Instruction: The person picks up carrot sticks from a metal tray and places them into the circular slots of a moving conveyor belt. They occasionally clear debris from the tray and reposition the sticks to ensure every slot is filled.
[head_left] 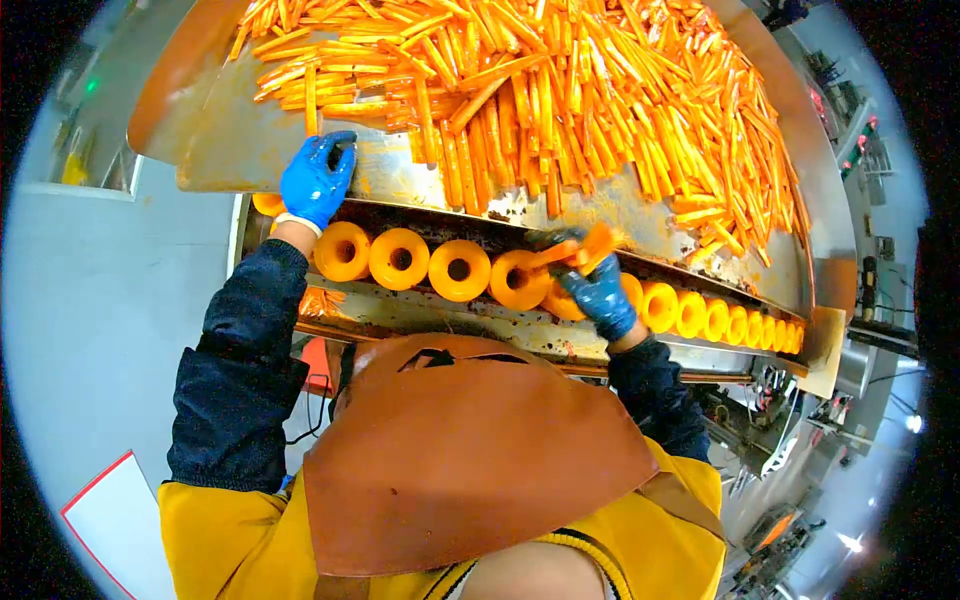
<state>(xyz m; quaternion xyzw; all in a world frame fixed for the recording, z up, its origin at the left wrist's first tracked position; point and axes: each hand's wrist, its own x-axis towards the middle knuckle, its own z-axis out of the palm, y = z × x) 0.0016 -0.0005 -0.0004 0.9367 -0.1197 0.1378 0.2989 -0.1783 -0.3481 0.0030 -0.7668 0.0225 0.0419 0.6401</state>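
Observation:
My left hand [318, 183], in a blue glove, is closed at the front edge of the metal tray [385, 163], by the lower end of an upright orange stick [311, 100]. Dark and wet-looking, the glove on my right hand [592, 285] wraps round orange sticks [597, 247], partly smeared by motion. It is over the row of orange ring-shaped cups with dark centre holes, next to one cup [518, 280]. More cups [459, 270] line the channel on both sides of it. A large heap of orange sticks [540, 110] covers much of the tray.
A metal ledge [430, 315] runs below the cups, with orange scraps [320, 303] at its left. A brown apron [460, 450] lies close in front. A tan board [822, 352] stands at the row's right end. Machinery is at the far right.

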